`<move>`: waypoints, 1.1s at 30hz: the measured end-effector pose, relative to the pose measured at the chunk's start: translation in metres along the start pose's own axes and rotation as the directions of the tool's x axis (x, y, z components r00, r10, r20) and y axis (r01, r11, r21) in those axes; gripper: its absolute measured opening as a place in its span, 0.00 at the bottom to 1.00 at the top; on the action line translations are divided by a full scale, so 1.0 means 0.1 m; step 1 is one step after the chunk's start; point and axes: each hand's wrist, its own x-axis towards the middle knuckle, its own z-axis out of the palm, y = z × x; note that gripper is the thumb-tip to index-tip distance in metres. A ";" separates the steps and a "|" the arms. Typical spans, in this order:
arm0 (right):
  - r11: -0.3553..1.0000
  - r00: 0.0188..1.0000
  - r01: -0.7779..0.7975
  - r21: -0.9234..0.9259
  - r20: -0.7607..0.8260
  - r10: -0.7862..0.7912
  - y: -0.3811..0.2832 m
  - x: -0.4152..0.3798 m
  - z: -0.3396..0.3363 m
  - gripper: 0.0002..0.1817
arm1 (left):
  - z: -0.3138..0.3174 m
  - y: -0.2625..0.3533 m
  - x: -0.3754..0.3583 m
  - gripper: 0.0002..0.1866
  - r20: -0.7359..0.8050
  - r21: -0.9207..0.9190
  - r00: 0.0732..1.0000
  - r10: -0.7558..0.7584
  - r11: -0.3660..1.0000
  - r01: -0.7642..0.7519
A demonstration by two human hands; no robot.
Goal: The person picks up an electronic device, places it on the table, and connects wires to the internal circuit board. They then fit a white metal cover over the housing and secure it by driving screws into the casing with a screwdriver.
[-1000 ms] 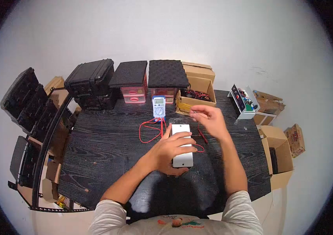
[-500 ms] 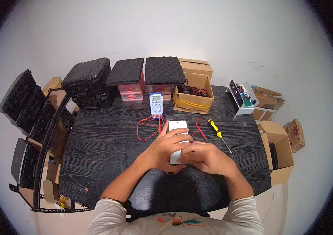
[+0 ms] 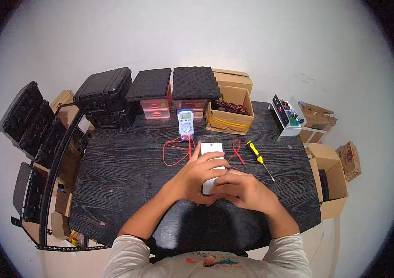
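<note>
A white, flat rectangular piece point(image 3: 212, 148) with a small dark hole near its top stands out between my hands. My left hand point(image 3: 196, 176) is wrapped around it from the left, with fingers lying across its face. At its lower right, my right hand point(image 3: 245, 189) is closed with bent fingers on the edge; what the fingertips pinch is partly hidden. A clear plastic edge point(image 3: 210, 138) shows just beyond the piece. Past my left hand stands a blue-and-white multimeter point(image 3: 186, 124) with red test leads point(image 3: 173, 164). A yellow-and-black screwdriver point(image 3: 255, 152) lies to the right of my hands.
Along the back of the black table point(image 3: 118, 185) are black hard cases point(image 3: 104, 90), red drawer boxes point(image 3: 156, 112) under dark foam, and a cardboard box point(image 3: 228, 123) of cables. An open electronics unit point(image 3: 289, 116) sits at the back right. More cardboard boxes point(image 3: 329, 185) flank the right edge.
Both hands keep nearly the same hold on the white piece. The view has shifted very slightly; nothing on the table has visibly moved.
</note>
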 end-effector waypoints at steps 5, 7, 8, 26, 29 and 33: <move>0.993 0.996 -0.086 0.077 -0.017 0.087 -0.02 -0.01 0.03 0.15 | 0.01 0.00 0.00 0.39 0.006 0.018 1.000 -0.001 1.000 0.001; 0.988 0.993 -0.109 0.108 -0.030 0.113 -0.03 0.01 0.02 0.14 | 0.03 -0.02 -0.01 0.38 -0.014 0.004 1.000 0.014 1.000 -0.014; 0.987 0.992 -0.114 0.114 -0.039 0.119 -0.07 0.03 0.00 0.13 | 0.04 -0.03 -0.01 0.37 -0.033 -0.012 0.999 0.025 1.000 -0.026; 0.994 0.996 -0.081 0.071 0.031 0.079 0.01 0.08 -0.07 0.13 | -0.01 -0.04 0.01 0.35 -0.010 -0.052 1.000 0.008 0.999 -0.008; 0.989 0.989 -0.135 0.061 0.066 0.131 -0.01 0.08 -0.08 0.14 | 0.00 -0.04 0.01 0.36 0.010 -0.039 1.000 0.000 0.999 0.001; 0.986 0.985 -0.165 0.037 0.054 0.163 -0.07 0.12 -0.08 0.14 | -0.02 -0.03 0.01 0.36 0.026 -0.034 1.000 -0.014 0.999 0.014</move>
